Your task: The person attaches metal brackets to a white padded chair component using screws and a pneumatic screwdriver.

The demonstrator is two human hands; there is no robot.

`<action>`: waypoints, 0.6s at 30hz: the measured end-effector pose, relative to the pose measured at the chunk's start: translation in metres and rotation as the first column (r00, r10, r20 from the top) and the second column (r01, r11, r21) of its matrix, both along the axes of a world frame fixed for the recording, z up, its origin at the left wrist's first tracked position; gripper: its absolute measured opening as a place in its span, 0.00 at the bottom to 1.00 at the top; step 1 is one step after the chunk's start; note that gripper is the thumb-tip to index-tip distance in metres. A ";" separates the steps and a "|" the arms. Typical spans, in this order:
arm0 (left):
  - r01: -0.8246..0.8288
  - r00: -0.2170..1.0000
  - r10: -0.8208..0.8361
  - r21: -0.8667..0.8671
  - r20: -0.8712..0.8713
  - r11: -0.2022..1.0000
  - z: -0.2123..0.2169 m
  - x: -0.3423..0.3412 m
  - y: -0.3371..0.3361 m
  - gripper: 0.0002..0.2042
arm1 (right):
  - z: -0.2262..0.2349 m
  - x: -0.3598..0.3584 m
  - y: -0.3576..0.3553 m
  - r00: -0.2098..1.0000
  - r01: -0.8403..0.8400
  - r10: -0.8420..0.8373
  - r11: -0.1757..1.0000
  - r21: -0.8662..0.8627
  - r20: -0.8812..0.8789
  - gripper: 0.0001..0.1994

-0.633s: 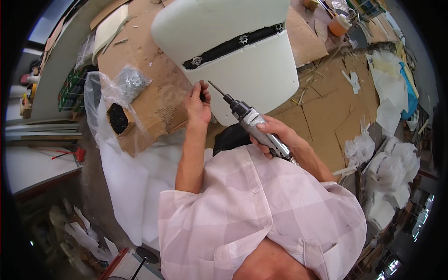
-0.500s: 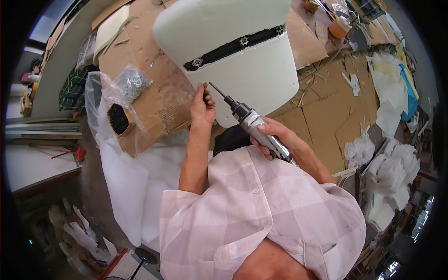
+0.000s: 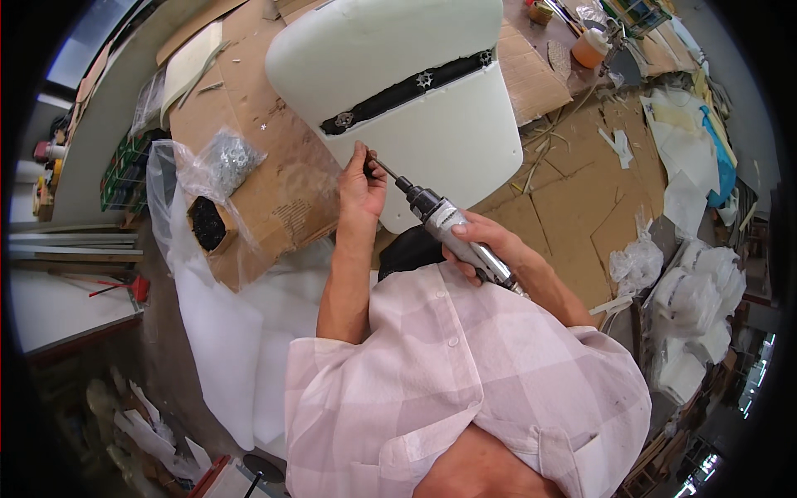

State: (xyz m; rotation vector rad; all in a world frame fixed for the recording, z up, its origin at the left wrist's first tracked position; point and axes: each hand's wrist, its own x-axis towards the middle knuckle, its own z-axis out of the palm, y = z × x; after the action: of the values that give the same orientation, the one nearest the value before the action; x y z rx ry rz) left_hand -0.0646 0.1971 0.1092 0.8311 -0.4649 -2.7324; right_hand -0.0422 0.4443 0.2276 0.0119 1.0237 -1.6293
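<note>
"Gripping what, the hands?"
"Right hand (image 3: 488, 242): driver (image 3: 446, 219), by desk's (image 3: 552, 35) near edge. Left hand (image 3: 363, 187): curled round dark bits (image 3: 369, 168) at driver's tip; kind unclear."
"Panel (image 3: 444, 158)?"
"White, slotted, jutting past near edge. Box (image 3: 222, 236), near left corner."

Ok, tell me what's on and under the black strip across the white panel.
Three silvery star-shaped pieces are spaced along the black strip; whatever lies beneath it is covered.
</note>
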 end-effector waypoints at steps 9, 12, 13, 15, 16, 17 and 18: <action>0.040 0.999 -0.040 0.004 0.025 0.999 0.009 -0.002 0.011 0.10 | -0.002 0.000 -0.001 1.000 0.003 -0.003 1.000 -0.003 0.013 0.26; 0.023 0.999 -0.023 0.023 0.036 0.999 0.010 0.000 0.011 0.10 | -0.001 0.000 -0.003 1.000 -0.001 0.001 1.000 0.003 0.020 0.25; 0.021 0.999 -0.022 0.025 0.042 0.999 0.009 0.001 0.011 0.10 | -0.001 0.000 -0.003 1.000 0.001 -0.001 1.000 0.003 0.027 0.25; 0.021 1.000 -0.021 0.042 -0.004 0.999 0.005 0.001 0.010 0.10 | -0.005 -0.001 -0.002 1.000 -0.003 0.003 1.000 -0.010 0.029 0.25; 0.029 0.998 -0.027 0.055 -0.049 0.998 0.004 0.001 0.009 0.09 | -0.007 -0.001 -0.001 0.999 -0.001 0.002 1.000 -0.025 0.032 0.25; 0.027 0.998 -0.024 0.056 -0.051 0.998 0.003 0.001 0.008 0.09 | -0.007 -0.001 0.000 1.000 -0.003 0.004 1.000 -0.024 0.029 0.25; 0.044 0.997 -0.040 0.052 -0.064 0.998 0.003 0.002 0.007 0.09 | -0.008 -0.001 0.000 0.999 0.000 0.001 1.000 -0.025 0.032 0.25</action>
State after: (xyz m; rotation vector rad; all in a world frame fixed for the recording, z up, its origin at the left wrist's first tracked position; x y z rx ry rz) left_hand -0.0628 0.2039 0.1125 0.7533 -0.4025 -2.8119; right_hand -0.0433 0.4440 0.2197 0.0210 0.9787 -1.6362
